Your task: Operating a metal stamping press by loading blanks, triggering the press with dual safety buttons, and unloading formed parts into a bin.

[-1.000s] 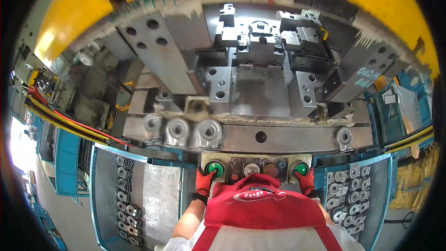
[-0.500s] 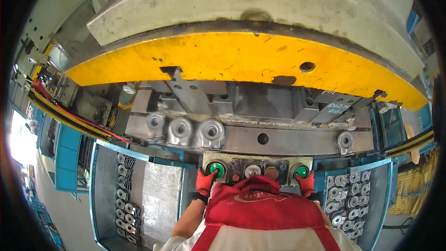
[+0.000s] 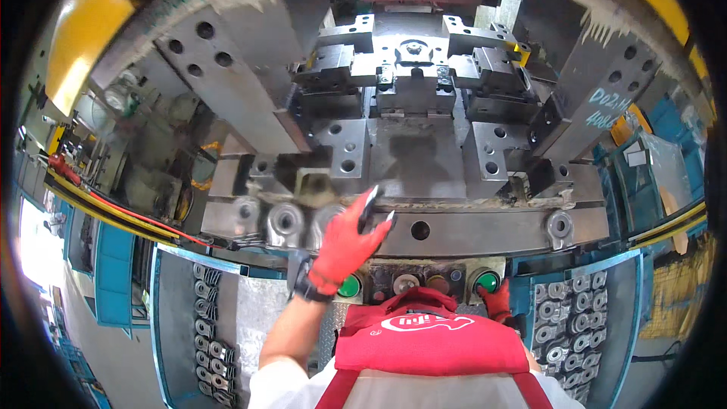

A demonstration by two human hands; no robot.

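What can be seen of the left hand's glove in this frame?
The left hand wears a red glove with dark fingertips and a dark wrist cuff. It looks like coated knit fabric. The fingers are spread and raised toward the row of grey metal parts on the press ledge, above the left green button. Whether it touches them is unclear.

The left hand (image 3: 344, 242) and right hand (image 3: 498, 301) wear red gloves with black fingertips. Two green buttons (image 3: 485, 281) sit near. Grey steel press (image 3: 409, 144), yellow frame (image 3: 83, 30), blue trays (image 3: 170, 318), silver parts (image 3: 286, 220).
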